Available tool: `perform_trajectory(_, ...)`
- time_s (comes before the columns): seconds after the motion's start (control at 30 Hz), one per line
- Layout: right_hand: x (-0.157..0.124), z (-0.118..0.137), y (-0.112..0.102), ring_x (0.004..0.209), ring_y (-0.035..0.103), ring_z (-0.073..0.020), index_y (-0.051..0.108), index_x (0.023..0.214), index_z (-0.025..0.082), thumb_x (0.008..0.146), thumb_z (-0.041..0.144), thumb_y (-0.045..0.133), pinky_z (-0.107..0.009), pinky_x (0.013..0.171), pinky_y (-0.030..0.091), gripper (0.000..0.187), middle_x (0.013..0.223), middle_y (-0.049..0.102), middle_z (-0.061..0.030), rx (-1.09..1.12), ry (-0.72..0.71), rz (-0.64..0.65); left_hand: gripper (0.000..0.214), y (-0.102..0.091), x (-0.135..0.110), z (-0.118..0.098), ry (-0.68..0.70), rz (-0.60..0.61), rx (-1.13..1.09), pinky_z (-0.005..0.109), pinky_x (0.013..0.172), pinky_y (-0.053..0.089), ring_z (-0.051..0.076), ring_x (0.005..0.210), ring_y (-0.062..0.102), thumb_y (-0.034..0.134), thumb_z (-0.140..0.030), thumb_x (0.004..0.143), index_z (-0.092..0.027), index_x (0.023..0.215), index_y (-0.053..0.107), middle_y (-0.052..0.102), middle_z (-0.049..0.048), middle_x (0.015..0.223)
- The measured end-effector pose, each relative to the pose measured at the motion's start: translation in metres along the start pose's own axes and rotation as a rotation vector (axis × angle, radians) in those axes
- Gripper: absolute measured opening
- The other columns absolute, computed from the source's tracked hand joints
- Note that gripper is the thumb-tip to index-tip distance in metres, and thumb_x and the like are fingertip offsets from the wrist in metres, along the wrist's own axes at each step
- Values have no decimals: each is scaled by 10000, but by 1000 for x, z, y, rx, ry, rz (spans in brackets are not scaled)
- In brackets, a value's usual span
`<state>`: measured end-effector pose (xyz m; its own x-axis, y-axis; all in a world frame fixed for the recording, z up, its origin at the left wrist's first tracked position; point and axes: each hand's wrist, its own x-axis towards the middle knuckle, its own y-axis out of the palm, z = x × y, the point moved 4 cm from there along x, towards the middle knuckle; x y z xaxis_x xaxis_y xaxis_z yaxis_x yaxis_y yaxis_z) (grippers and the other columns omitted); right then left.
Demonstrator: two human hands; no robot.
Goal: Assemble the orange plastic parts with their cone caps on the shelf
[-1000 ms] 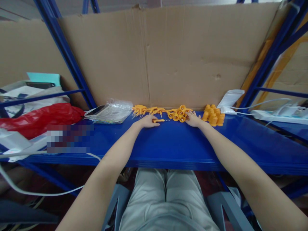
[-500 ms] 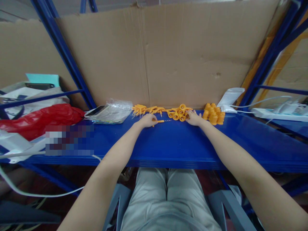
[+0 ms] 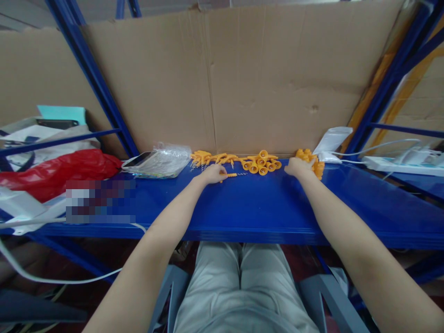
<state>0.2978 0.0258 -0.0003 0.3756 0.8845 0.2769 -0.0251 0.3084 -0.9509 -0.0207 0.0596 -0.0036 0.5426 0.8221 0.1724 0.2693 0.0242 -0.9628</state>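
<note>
My left hand (image 3: 213,174) is closed in a pinch on an orange threaded plastic piece (image 3: 230,175), from which a thin metal spring (image 3: 242,174) points right, just above the blue shelf (image 3: 249,203). My right hand (image 3: 300,167) reaches over the front left of a group of orange ribbed caps (image 3: 318,169), touching or very near them; its fingertips are hidden. Between my hands lies a stack of orange cone-shaped cups (image 3: 262,163), open ends facing me. Behind my left hand is a pile of orange threaded pieces with springs (image 3: 201,158).
A cardboard sheet (image 3: 263,83) stands along the back of the shelf. At left lie a phone (image 3: 138,160), a clear plastic packet (image 3: 166,162) and a red bag (image 3: 76,169). A white adapter (image 3: 329,156) and a power strip (image 3: 402,164) with cables are at right.
My right hand has moved right from the cone-shaped cups to the ribbed caps. A cup it had covered now shows at the stack's right end. My left hand keeps its place and hold.
</note>
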Motion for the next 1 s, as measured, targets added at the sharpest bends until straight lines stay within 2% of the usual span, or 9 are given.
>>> perform_trajectory(0.1, -2, 3, -3, 1296, 535, -435, 685, 1247, 63, 818, 121, 503, -767, 1115, 113, 470, 1270, 653, -267, -41, 8, 53, 244, 0, 1, 0, 13, -6, -7, 247, 713, 484, 169, 658, 657, 603, -307, 837, -163, 921, 781, 742, 25, 676)
perform_trajectory(0.27, -6, 9, -12, 1294, 546, -425, 695, 1230, 81, 820, 98, 525, -763, 1115, 123, 444, 1229, 679, -250, -55, -8, 55, 233, 0, 1, 1, 10, 0, -19, 256, 733, 488, 171, 665, 660, 600, -299, 833, -164, 897, 779, 749, 29, 699)
perform_trajectory(0.33, -7, 11, -14, 1280, 561, -414, 682, 1253, 107, 824, 131, 572, -738, 1121, 173, 443, 1230, 685, -230, -34, -31, 73, 226, 1, 1, 1, 24, -6, -24, 251, 727, 486, 169, 664, 657, 598, -297, 835, -167, 880, 777, 744, 24, 686)
perform_trajectory(0.43, -8, 17, -15, 1245, 596, -382, 664, 1282, 139, 784, 182, 691, -611, 1117, 333, 501, 1238, 692, -198, 18, -112, 143, 213, 0, 1, 1, 33, -16, -29, 241, 711, 481, 167, 665, 654, 606, -292, 833, -171, 872, 776, 731, 16, 653)
perform_trajectory(0.57, -13, 24, -16, 1208, 632, -339, 606, 1341, 103, 710, 150, 773, -428, 1017, 485, 654, 1270, 680, -203, 20, -195, 227, 209, 0, -1, -1, 7, -9, -35, 245, 714, 485, 166, 648, 651, 604, -283, 833, -167, 873, 774, 727, 13, 643)
perform_trajectory(0.7, -22, 30, -20, 1150, 667, -319, 505, 1424, 54, 707, 154, 796, -361, 916, 542, 780, 1297, 664, -225, 48, -219, 261, 214, -1, -1, -2, 11, -8, -16, 244, 710, 488, 159, 633, 645, 592, -279, 833, -162, 875, 767, 726, 10, 641)
perform_trajectory(0.87, -29, 32, -24, 1060, 700, -322, 532, 1376, 3, 742, 190, 783, -347, 821, 559, 707, 1212, 696, -245, -30, -169, 292, 193, 1, 2, 1, 37, -28, -16, 241, 718, 489, 165, 684, 664, 608, -290, 822, -175, 853, 759, 738, 11, 679)
perform_trajectory(1.0, -25, 30, -22, 950, 720, -299, 615, 1290, 65, 700, 195, 794, -322, 725, 552, 630, 1096, 740, -189, -51, -203, 261, 169, 4, 6, 2, 46, -56, -27, 267, 761, 496, 198, 813, 686, 627, -285, 832, -181, 857, 758, 764, 41, 814)
